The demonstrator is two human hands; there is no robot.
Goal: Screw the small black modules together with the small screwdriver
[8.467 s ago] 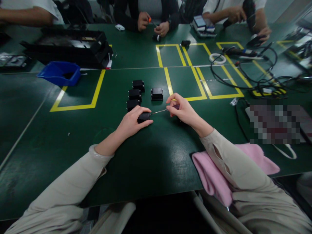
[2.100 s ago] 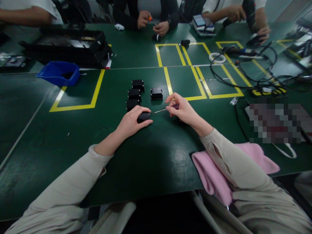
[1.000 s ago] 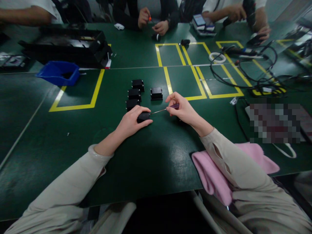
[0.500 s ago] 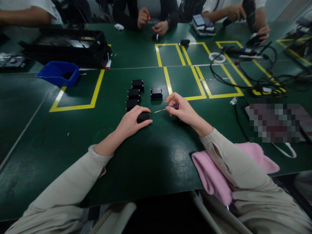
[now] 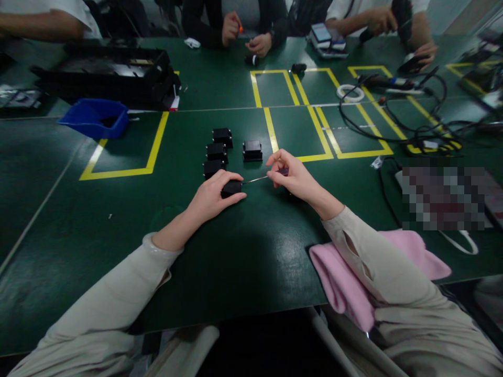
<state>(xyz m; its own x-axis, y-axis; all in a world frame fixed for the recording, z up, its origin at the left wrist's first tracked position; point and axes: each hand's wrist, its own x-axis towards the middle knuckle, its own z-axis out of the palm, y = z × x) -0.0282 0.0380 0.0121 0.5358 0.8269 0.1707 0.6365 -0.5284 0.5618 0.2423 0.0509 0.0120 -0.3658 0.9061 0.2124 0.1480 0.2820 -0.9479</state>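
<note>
My left hand [image 5: 214,195] grips a small black box [image 5: 231,189] on the green table, thumb along its near side and fingers over its far side. In my right hand [image 5: 288,175] is a screwdriver [image 5: 283,172], held by its dark handle. Its thin metal shaft points left and its tip meets the box's right end. Just beyond my left hand, similar black boxes stand in a column: one nearest [image 5: 212,168], one in the middle [image 5: 216,152] and one farthest [image 5: 222,136]. Another black box [image 5: 252,150] sits apart to their right. Something dark lies partly hidden under my right hand.
A blue bin [image 5: 94,119] and a stack of black trays [image 5: 106,78] stand at the left. Black cables [image 5: 393,125] and a white ring [image 5: 350,93] lie at the right. A pink cloth [image 5: 346,277] is under my right forearm. Co-workers' hands [image 5: 259,44] are across the table.
Both hands, the box and the screwdriver stay in nearly the same place. No clear movement shows at the boxes.
</note>
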